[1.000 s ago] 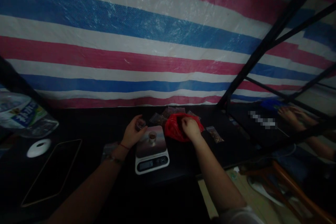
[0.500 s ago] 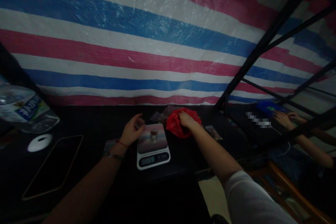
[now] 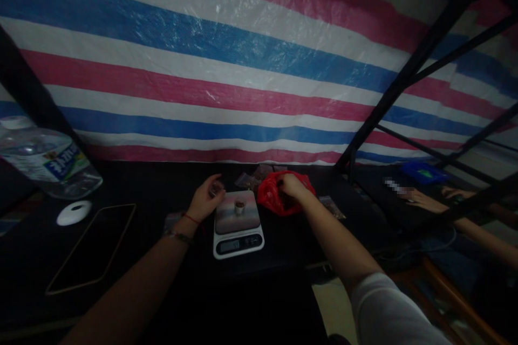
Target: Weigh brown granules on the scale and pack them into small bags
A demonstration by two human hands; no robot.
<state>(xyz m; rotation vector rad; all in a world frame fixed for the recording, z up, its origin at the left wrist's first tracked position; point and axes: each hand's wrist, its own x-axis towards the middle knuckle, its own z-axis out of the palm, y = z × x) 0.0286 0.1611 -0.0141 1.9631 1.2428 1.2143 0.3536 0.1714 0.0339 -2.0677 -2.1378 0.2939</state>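
Left of a white digital kitchen scale [image 3: 238,243], my left hand [image 3: 201,202] is curled around a small clear plastic cup [image 3: 216,188]. On the scale's plate stands another small cup [image 3: 240,206] with brown bits inside. My right hand [image 3: 293,188] reaches into the mouth of a red plastic bag [image 3: 269,194], just right of the scale. Its fingers are bent together; what they pinch, if anything, is too dark to make out. The number on the scale's display is unreadable.
Small clear packets [image 3: 249,179] lie behind the scale, and another packet [image 3: 332,207] lies right of the bag. At left are a large water bottle [image 3: 67,167], a white mouse [image 3: 74,213] and a tablet [image 3: 93,248]. Another person's hand [image 3: 424,202] is beyond the black frame [image 3: 376,113].
My view has shifted slightly, moving things rightward. My right hand has stirred within the red bag, its fingers now more bent. The other person's hand has moved away from the blue item.
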